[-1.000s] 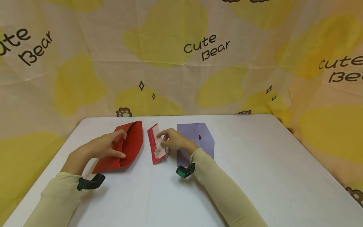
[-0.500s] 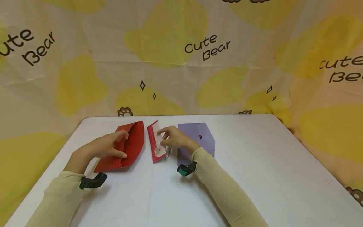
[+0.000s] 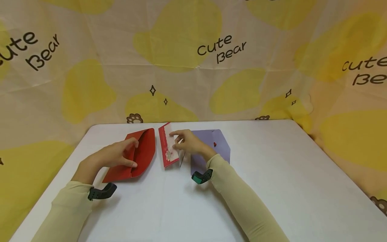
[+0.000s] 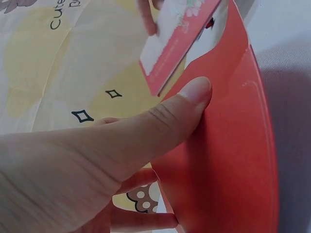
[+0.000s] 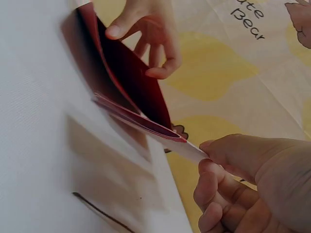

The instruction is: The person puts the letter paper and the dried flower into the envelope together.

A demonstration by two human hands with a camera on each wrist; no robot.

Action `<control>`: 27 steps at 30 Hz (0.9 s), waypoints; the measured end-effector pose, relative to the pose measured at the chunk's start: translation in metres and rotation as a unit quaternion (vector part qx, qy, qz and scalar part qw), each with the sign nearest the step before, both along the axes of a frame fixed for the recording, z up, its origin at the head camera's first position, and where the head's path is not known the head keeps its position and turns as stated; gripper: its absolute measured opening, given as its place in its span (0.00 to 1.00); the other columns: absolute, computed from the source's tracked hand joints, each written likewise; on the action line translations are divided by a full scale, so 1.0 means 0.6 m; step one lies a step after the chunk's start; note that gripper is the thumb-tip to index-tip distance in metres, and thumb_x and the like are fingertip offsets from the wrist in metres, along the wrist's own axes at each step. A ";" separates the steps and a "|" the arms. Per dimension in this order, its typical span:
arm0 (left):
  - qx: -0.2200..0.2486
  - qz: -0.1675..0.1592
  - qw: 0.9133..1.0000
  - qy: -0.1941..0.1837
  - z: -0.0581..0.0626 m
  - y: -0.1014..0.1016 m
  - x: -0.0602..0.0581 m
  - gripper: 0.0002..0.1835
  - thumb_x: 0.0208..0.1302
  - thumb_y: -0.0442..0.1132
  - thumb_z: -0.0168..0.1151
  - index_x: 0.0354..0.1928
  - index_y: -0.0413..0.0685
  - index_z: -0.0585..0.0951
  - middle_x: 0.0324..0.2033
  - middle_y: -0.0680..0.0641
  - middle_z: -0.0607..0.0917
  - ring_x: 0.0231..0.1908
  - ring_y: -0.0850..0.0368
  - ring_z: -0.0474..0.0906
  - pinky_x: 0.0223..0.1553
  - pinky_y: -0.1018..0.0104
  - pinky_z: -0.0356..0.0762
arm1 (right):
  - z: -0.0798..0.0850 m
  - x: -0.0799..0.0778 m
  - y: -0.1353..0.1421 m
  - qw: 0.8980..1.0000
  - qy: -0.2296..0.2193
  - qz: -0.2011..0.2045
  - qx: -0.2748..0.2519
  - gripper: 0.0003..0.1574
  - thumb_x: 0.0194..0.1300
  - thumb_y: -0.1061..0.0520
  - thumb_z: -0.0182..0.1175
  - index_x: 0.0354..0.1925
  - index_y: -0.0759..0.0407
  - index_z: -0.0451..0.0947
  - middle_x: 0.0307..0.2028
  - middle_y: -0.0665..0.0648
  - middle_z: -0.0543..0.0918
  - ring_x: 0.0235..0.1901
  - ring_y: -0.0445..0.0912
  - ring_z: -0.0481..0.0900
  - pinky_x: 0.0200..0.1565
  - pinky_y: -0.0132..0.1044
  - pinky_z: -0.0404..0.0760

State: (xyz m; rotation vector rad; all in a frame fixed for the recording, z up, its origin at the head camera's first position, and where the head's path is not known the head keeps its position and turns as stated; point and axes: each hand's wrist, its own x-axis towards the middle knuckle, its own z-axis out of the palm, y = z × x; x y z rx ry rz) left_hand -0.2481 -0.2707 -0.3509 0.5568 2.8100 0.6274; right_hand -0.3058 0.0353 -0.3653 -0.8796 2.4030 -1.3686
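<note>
My left hand (image 3: pixel 116 154) grips a red envelope (image 3: pixel 146 153) at its mouth, with the flap unfolded toward the right. In the left wrist view the thumb (image 4: pixel 160 121) lies on the envelope's red face, while other fingers are partly hidden behind its edge. Between thumb and fingers of my right hand (image 3: pixel 190 143) is a folded greeting card (image 3: pixel 169 148), red and white with a flower print. The right wrist view shows the card (image 5: pixel 141 119) edge-on, pointing at the envelope's dark, gaping mouth (image 5: pixel 133 77).
A purple envelope (image 3: pixel 223 144) with a small red spot lies on the white table (image 3: pixel 287 174), partly under the right hand and wrist. A thin dark line (image 3: pixel 182 158) shows just below the right hand. Behind the table hangs a yellow patterned cloth (image 3: pixel 175 84).
The right hand and the greeting card have moved slightly up and away in the head view. The left hand keeps its grip on the red envelope, shifted a little to the right.
</note>
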 end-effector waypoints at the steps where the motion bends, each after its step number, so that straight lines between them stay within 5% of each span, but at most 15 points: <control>1: 0.001 0.000 1.000 -0.003 0.001 0.000 0.000 0.38 0.51 0.51 0.80 0.57 0.48 0.68 0.50 0.40 0.79 0.50 0.44 0.74 0.41 0.55 0.84 | 0.003 0.000 0.001 1.000 0.000 -0.002 -0.005 0.32 0.63 0.69 0.63 0.65 0.65 0.74 0.32 0.55 0.77 0.28 0.41 0.72 0.28 0.28 0.69; 10: 0.008 0.014 1.000 -0.022 0.002 0.001 0.000 0.39 0.50 0.51 0.80 0.58 0.49 0.68 0.53 0.39 0.78 0.54 0.40 0.73 0.41 0.54 0.86 | 0.022 0.009 0.000 0.998 -0.030 -0.005 -0.050 0.31 0.65 0.68 0.63 0.67 0.63 0.73 0.37 0.56 0.78 0.39 0.67 0.81 0.35 0.28 0.73; 18: 0.010 0.015 1.000 -0.017 0.006 0.000 -0.001 0.39 0.49 0.52 0.80 0.58 0.49 0.68 0.52 0.39 0.78 0.54 0.40 0.73 0.40 0.55 0.86 | 0.027 0.011 0.000 0.998 -0.026 -0.001 -0.058 0.32 0.66 0.66 0.65 0.67 0.62 0.74 0.41 0.59 0.80 0.43 0.68 0.82 0.36 0.29 0.73; 24: 0.009 0.018 1.000 -0.022 0.005 -0.002 0.000 0.40 0.49 0.52 0.80 0.58 0.48 0.68 0.53 0.39 0.78 0.54 0.39 0.73 0.40 0.54 0.86 | 0.029 0.012 -0.003 0.998 -0.035 -0.007 -0.054 0.33 0.64 0.62 0.69 0.67 0.59 0.75 0.44 0.60 0.83 0.39 0.56 0.83 0.36 0.30 0.73; 27: 0.010 0.019 1.000 -0.023 0.003 -0.004 0.000 0.40 0.49 0.52 0.80 0.58 0.49 0.68 0.52 0.39 0.78 0.53 0.41 0.73 0.40 0.55 0.86 | 0.027 0.012 -0.004 0.997 -0.043 -0.007 -0.062 0.33 0.64 0.62 0.69 0.66 0.60 0.75 0.44 0.61 0.83 0.41 0.60 0.83 0.38 0.31 0.75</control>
